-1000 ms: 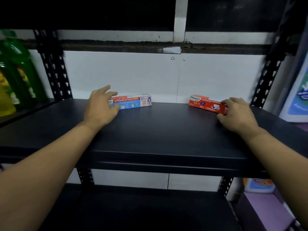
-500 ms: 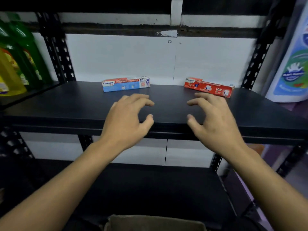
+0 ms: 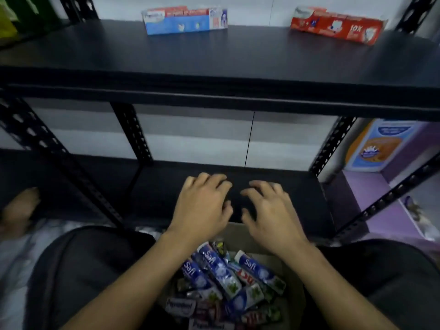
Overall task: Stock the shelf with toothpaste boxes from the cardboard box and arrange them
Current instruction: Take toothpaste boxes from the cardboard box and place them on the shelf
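Both hands hang over the open cardboard box [image 3: 295, 298], palms down, fingers spread and curled, holding nothing. The left hand [image 3: 202, 208] has its grip released, fingertips over the far rim of the box; the right hand [image 3: 269, 213] is just beside it, equally loose and not touching any carton.

The box is plain brown card with soft, dull walls, and sits low between the person's dark-clothed knees, against the front edge of the lower shelf [image 3: 166, 186]. Inside lies a loose heap of toothpaste boxes [image 3: 221, 275]: long, slim rectangular cartons with a glossy print, mostly blue and white, some with green leaf marks and a few with red, lying crosswise at mixed angles. The print is blurred, so the lettering is hard to read with any confidence.

The upper shelf [image 3: 214, 58] is a flat matt black board on perforated black metal uprights. Along its back edge lie two cartons on their long sides, well apart: a blue-and-red toothpaste box [image 3: 184, 21] left of centre, and a red toothpaste box [image 3: 335, 26] toward the back right corner, slightly skewed. A pale wall panel shows behind the shelving
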Action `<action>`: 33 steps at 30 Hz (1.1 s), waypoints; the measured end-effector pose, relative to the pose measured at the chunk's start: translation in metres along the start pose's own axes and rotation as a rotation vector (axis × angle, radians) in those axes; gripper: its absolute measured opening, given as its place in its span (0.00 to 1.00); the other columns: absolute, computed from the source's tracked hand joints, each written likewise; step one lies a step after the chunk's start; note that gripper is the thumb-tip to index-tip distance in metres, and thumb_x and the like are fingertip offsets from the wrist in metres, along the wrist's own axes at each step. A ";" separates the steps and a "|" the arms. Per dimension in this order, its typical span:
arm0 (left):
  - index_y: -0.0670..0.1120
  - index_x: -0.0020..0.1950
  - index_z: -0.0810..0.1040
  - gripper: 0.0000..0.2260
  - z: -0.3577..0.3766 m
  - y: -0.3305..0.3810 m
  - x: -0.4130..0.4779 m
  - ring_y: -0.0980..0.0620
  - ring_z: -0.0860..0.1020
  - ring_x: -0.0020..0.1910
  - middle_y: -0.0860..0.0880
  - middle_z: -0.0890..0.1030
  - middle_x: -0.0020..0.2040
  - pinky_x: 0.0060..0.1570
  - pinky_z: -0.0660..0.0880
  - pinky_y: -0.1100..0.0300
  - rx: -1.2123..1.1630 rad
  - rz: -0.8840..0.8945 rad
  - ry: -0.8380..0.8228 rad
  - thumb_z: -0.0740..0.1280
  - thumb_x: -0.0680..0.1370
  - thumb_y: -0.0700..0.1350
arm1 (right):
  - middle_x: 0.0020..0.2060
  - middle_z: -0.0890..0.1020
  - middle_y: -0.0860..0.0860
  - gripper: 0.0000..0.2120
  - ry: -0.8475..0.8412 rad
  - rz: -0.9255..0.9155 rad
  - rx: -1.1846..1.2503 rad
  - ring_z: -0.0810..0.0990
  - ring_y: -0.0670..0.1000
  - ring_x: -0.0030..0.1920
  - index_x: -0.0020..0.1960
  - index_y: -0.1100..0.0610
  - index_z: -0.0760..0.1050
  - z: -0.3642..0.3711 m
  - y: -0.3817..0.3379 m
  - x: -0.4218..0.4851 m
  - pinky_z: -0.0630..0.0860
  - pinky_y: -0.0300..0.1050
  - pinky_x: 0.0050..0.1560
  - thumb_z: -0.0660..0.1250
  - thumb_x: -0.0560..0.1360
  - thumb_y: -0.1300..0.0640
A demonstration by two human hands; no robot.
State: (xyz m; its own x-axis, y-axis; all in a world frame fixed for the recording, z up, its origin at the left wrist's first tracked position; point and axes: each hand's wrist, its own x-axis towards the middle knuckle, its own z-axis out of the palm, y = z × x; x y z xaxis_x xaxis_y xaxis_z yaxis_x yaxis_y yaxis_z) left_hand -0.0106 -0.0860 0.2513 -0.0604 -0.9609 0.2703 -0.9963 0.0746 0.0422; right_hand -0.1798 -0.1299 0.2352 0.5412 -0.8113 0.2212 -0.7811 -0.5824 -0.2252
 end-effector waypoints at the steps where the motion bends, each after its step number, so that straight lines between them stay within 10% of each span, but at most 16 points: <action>1: 0.51 0.65 0.77 0.19 0.017 -0.001 -0.006 0.48 0.74 0.61 0.52 0.77 0.65 0.59 0.70 0.50 -0.006 -0.014 -0.074 0.63 0.76 0.54 | 0.65 0.73 0.49 0.21 -0.077 0.019 -0.003 0.69 0.54 0.64 0.66 0.50 0.74 0.015 0.002 -0.004 0.70 0.51 0.63 0.66 0.74 0.48; 20: 0.48 0.63 0.76 0.21 0.239 -0.008 -0.149 0.43 0.77 0.59 0.45 0.78 0.60 0.55 0.75 0.52 -0.296 -0.091 -1.021 0.67 0.75 0.58 | 0.66 0.76 0.52 0.26 -0.992 0.268 0.158 0.74 0.55 0.64 0.68 0.48 0.73 0.215 0.065 -0.126 0.73 0.51 0.65 0.66 0.71 0.41; 27: 0.49 0.67 0.73 0.30 0.259 -0.011 -0.152 0.45 0.74 0.62 0.47 0.75 0.63 0.59 0.73 0.53 -0.412 -0.183 -1.089 0.72 0.70 0.61 | 0.66 0.76 0.50 0.37 -0.968 0.448 0.370 0.73 0.54 0.67 0.68 0.48 0.73 0.251 0.093 -0.148 0.70 0.52 0.68 0.68 0.64 0.32; 33: 0.52 0.69 0.73 0.32 0.264 -0.008 -0.150 0.46 0.73 0.63 0.48 0.76 0.64 0.61 0.73 0.52 -0.402 -0.203 -1.089 0.69 0.70 0.67 | 0.71 0.68 0.55 0.37 -0.904 0.675 0.466 0.70 0.57 0.69 0.74 0.54 0.63 0.253 0.085 -0.135 0.69 0.55 0.69 0.76 0.70 0.54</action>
State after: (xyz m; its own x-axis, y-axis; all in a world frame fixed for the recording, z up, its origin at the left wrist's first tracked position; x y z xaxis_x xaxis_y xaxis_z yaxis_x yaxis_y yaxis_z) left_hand -0.0096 -0.0130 -0.0436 -0.1167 -0.6715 -0.7317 -0.9145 -0.2148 0.3430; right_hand -0.2406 -0.0832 -0.0540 0.2369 -0.5925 -0.7699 -0.9031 0.1577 -0.3993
